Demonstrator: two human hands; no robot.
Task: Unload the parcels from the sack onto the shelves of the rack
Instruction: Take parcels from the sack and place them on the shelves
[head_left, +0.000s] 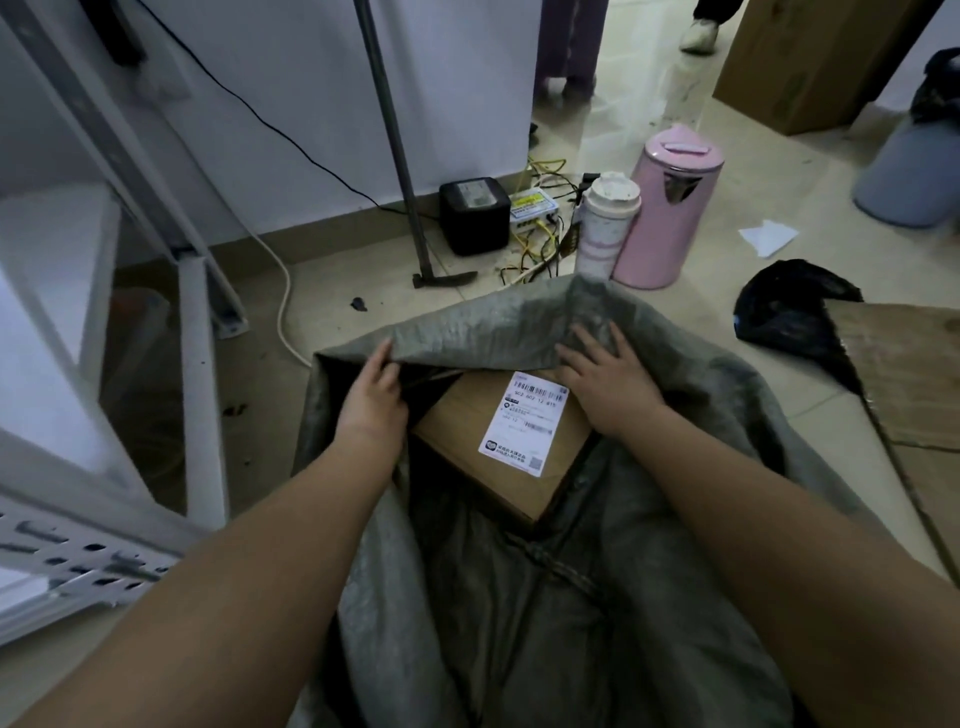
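Note:
A grey woven sack (519, 597) lies open on the floor in front of me. Inside its mouth sits a brown cardboard parcel (467, 441) with a white shipping label (524, 421) on top. My left hand (371, 395) grips the far edge of the sack's mouth at the left, thumb over the fabric. My right hand (605, 379) lies with spread fingers on the sack fabric at the parcel's far right corner. The white metal rack (202, 384) stands at the left; its shelves are mostly out of view.
On the floor beyond the sack stand a pink kettle (667, 208), a white flask (605, 223), a black box (474, 214) with tangled cables and a metal pole (400, 156). Flat cardboard (914, 374) and a black bag (789, 312) lie right. A person's foot (700, 34) shows far back.

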